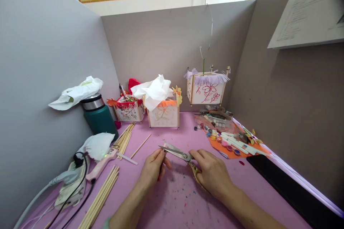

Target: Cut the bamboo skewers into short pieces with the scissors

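Note:
My right hand (211, 170) is wrapped around the gold-coloured handles of a pair of scissors (185, 156), whose blades are parted and point left. My left hand (153, 168) pinches a short, thin piece (165, 146) with a pale tip; its lower part looks dark and is mostly covered by the fingers, so I cannot tell its kind. The scissor blades lie across the top of this piece, close to my left fingertips. Both hands are above the middle of the pink tabletop (185, 200).
Wooden sticks (100, 196), a pink glue gun (103, 164) and a power strip (71, 186) with cables lie left, near a green bottle (99, 116). Paper lanterns (163, 116) stand behind. Paint pots (224, 144), glue sticks (236, 141) and a black slab (290, 186) lie right.

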